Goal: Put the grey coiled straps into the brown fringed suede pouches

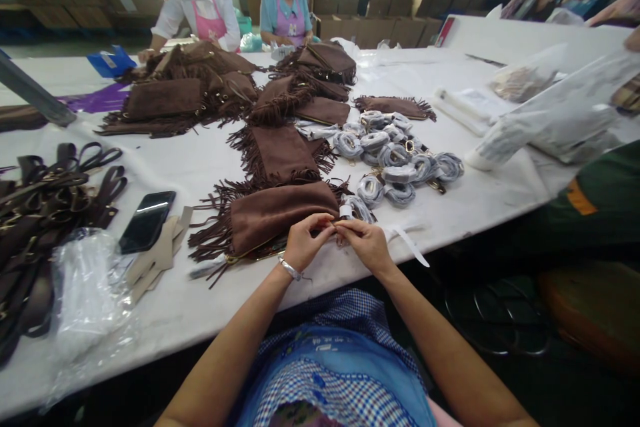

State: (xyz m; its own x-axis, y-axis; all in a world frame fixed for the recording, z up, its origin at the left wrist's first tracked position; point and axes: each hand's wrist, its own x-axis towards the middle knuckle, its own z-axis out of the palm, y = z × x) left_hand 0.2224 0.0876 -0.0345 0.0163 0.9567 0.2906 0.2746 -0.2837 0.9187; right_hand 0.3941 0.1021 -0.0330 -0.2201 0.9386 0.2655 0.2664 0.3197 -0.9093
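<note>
My left hand point(310, 241) and my right hand point(367, 245) meet at the right end of a brown fringed bag point(285, 210). Thumb and forefinger are pinched together on each. Whatever small thing sits between the fingertips is too small to make out. The bag lies flat with its zipper edge toward me and fringe spreading left. Just beyond my fingertips is a wrapped strap coil point(361, 208) with a white tag point(346, 211). A white strip point(411, 245) lies to the right of my right hand.
More fringed bags point(165, 99) are heaped farther back. Wrapped strap coils point(395, 153) pile up at right. On the left lie dark straps point(55, 207), a phone point(147, 220), beige cards point(157, 260) and a clear plastic bag point(87, 293). Two people work across the table point(210, 307).
</note>
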